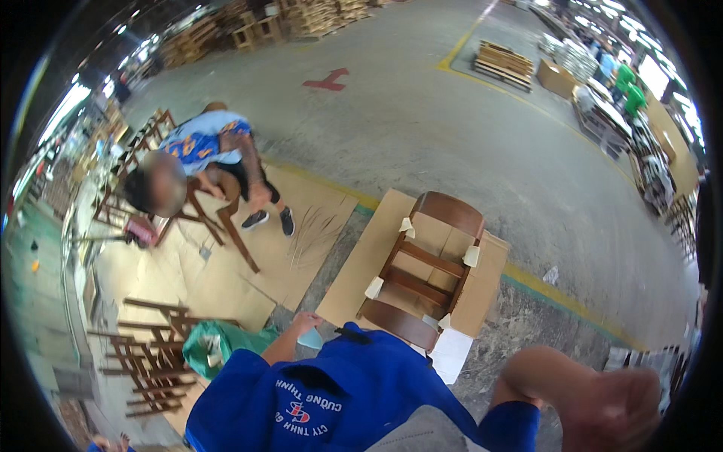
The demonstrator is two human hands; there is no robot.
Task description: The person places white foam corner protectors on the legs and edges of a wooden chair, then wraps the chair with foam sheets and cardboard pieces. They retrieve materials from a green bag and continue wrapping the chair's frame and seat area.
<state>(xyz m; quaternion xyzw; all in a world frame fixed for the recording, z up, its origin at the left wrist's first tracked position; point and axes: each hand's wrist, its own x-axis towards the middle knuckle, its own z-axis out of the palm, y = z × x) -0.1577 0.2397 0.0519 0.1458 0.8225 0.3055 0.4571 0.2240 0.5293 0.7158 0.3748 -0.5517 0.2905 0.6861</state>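
Observation:
Ahead of me, a dark brown wooden chair frame (422, 282) lies on a cardboard sheet (361, 260). It has curved end pieces, crossbars between them and pale pads (407, 227) at its corners. My left hand (305, 322) is beside the sheet's near left corner, its fingers closed at a small light blue piece (309, 337) that appears to be in its grip. Out at the lower right, clear of the frame, is my raised right hand (617, 407). Motion smears its fingers. A white sheet (449, 354) lies at the frame's near end.
A green bag (222, 346) and stacked brown wooden frames (151, 361) stand at my left. Farther left, a co-worker (218, 151) bends over a wooden chair (226, 215) on cardboard. Pallets (503, 64) sit at the far right, beyond yellow floor lines.

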